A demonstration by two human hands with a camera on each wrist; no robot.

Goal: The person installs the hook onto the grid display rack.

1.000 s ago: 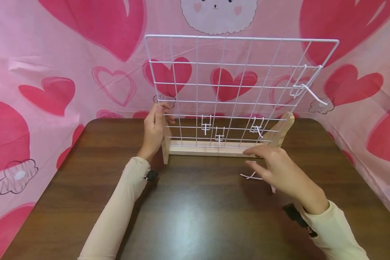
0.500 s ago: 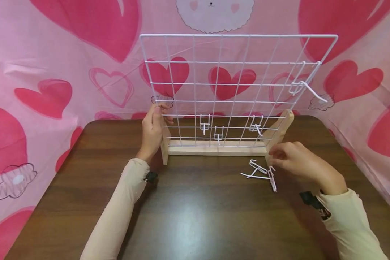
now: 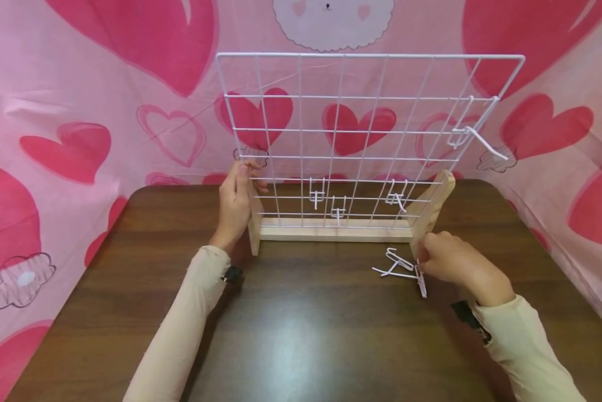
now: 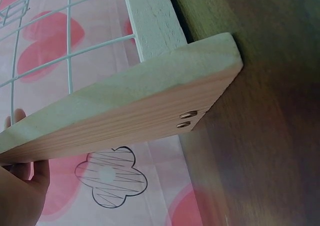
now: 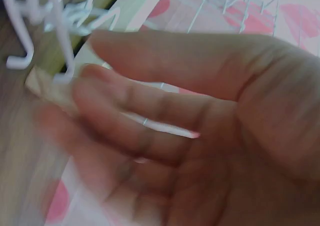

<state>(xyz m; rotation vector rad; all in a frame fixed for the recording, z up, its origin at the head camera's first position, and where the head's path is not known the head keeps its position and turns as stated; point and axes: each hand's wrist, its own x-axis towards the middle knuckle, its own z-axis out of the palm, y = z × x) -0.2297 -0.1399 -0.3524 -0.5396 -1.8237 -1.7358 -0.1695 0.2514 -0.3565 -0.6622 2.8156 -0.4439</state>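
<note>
A white wire grid (image 3: 341, 132) leans in a wooden stand (image 3: 336, 237). My left hand (image 3: 235, 204) grips the stand's left side piece (image 3: 254, 226), thumb in front; the left wrist view shows this hand (image 4: 20, 198) around the wooden side (image 4: 125, 103). Beside the stand's right foot, my right hand (image 3: 458, 268) hovers close to a loose white hook (image 3: 422, 283). From the right wrist, that hand (image 5: 200, 121) has loosely bent fingers and nothing visible in its grasp, with hook prongs (image 5: 62, 35) beyond the fingertips. Another loose hook (image 3: 395, 273) lies alongside.
Hooks hang on the grid: one high at the right (image 3: 463, 134), one lower right (image 3: 396, 199), and two near the lower middle (image 3: 317, 195). Brown table (image 3: 290, 335) below, pink heart-patterned cloth (image 3: 170, 67) behind. Two screws show in the side piece.
My right hand has moved right from over the loose hooks, uncovering them, then slightly back left toward the nearer one. My left hand keeps its grip on the stand.
</note>
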